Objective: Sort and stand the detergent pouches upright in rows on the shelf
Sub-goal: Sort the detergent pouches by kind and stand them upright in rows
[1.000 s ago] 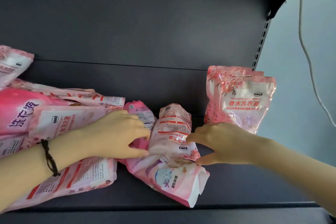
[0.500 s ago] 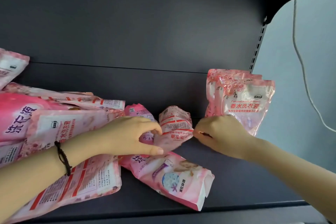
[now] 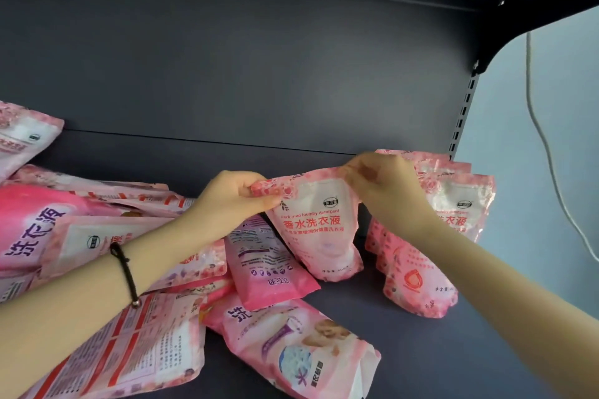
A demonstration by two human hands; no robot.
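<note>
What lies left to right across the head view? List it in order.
Heap of lying pouches → left hand → perfumed laundry detergent pouch, pinched upright at its top corners → right hand → standing pouch row → white cable.

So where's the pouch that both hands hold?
Head view, right of centre: the held pouch stands on the shelf, top corners pinched by left hand and right hand, left of the upright row.

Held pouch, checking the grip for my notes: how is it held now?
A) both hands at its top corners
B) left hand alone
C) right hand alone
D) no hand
A: the left hand and right hand each pinch a top corner of the pouch.
</note>
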